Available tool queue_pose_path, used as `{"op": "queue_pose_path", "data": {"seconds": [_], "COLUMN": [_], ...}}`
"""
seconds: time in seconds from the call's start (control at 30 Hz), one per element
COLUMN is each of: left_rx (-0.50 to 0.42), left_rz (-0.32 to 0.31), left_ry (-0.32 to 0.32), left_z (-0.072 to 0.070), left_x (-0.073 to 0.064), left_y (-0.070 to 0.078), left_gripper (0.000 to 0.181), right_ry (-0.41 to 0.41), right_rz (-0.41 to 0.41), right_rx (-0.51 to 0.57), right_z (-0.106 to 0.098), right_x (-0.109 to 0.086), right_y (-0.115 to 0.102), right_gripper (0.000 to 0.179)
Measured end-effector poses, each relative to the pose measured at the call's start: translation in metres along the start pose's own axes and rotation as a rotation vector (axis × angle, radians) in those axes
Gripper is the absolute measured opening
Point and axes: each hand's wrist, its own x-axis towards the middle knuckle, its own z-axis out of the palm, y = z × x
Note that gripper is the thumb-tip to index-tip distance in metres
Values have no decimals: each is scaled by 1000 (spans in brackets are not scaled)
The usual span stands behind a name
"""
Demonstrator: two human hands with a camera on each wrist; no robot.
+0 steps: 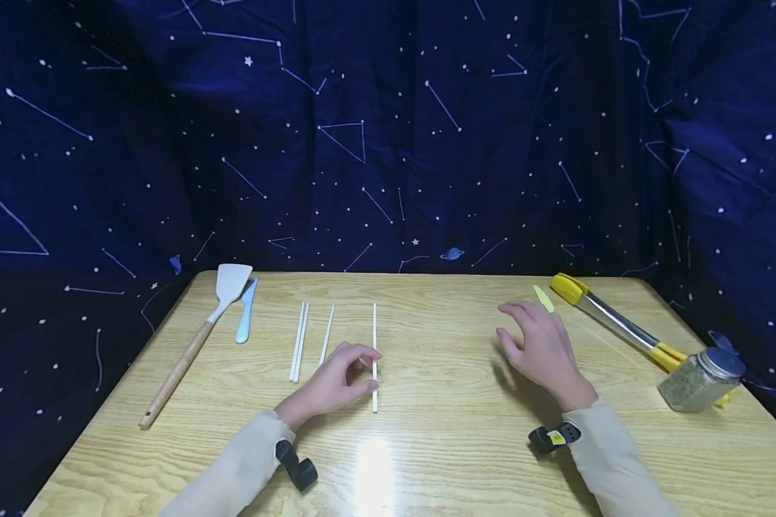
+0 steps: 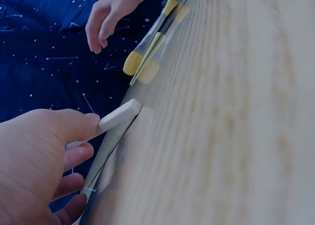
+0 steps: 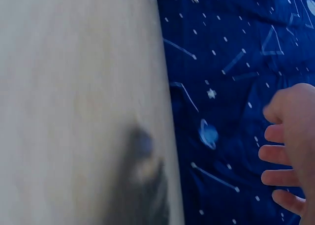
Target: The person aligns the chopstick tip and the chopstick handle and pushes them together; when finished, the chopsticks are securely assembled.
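My left hand (image 1: 336, 382) pinches a white chopstick (image 1: 375, 327) between thumb and fingers, low along its length. In the left wrist view the near end of this chopstick (image 2: 122, 114) sticks out past the thumb, close over the wood. Left of that hand lie a single chopstick (image 1: 327, 332) and a pair of chopsticks (image 1: 300, 341) side by side, all pointing away from me. My right hand (image 1: 539, 348) hovers over the right part of the table with fingers loosely bent and nothing in them. Just beyond it a pale green knife (image 1: 544, 299) is partly hidden.
On the left are a white spatula (image 1: 187, 353) with a wooden handle and a light blue knife (image 1: 244, 319). Yellow-tipped tongs (image 1: 621, 321) lie at the right, behind a glass jar (image 1: 698, 384) of dried herbs. A starry curtain (image 1: 388, 143) hangs behind the wooden table (image 1: 453, 402).
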Motion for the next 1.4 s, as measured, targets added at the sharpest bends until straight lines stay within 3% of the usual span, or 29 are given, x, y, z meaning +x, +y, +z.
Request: {"op": "queue_pose_path", "data": {"seconds": [0.3,0.43,0.77,1.07,1.4], "left_rx": [215,262,371,421,449], "left_rz": [-20,-28,41,-51,-125], "left_ry": [-29,-68,-171,-177,-134], "left_z": [-5,-5,-11,-25,-51], "left_x": [-1,-1,1,2,1], "left_y": [1,3,8,9,-9], "left_gripper": [36,34,59,55,54], "right_ry": [-287,-383,-441,-457,-481], "right_rz": [111,156,184,191,211], "right_rx": [-94,-139,-136,-115,-102], "right_z": [-22,-24,-27,-23,-23], "right_x": [-6,-10,-11,-14,-13], "right_y": [26,33,32,33,34], "right_gripper": [90,103,104,100,98]}}
